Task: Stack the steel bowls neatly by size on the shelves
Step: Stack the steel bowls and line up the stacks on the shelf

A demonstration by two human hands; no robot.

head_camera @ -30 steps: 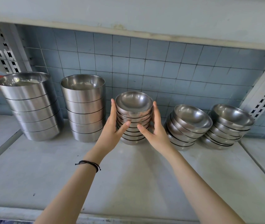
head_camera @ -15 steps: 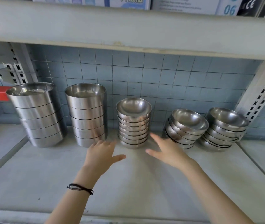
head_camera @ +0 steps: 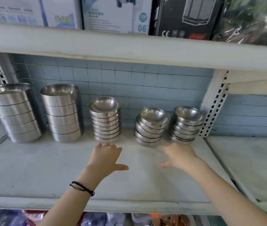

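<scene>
Several stacks of steel bowls stand along the back of a grey shelf (head_camera: 31, 168). Two tall stacks of large straight-sided bowls (head_camera: 15, 115) (head_camera: 62, 115) are at the left. An upright stack of small round bowls (head_camera: 105, 119) is in the middle. Two leaning stacks of small bowls (head_camera: 150, 126) (head_camera: 186, 124) are at the right. My left hand (head_camera: 105, 157) hovers open over the shelf just in front of the middle stack. My right hand (head_camera: 180, 157), blurred, is open in front of the leaning stacks. Neither hand touches a bowl.
An upper shelf (head_camera: 129, 46) overhangs the bowls and carries cardboard boxes (head_camera: 113, 13). A slotted white upright (head_camera: 214, 103) stands right of the last stack. Blue tiles (head_camera: 145, 82) back the shelf. Packaged goods (head_camera: 97, 219) lie below.
Both hands let go of the middle stack of small bowls and drew back toward me, spreading apart. The view has tilted up, showing the upper shelf and boxes.
</scene>
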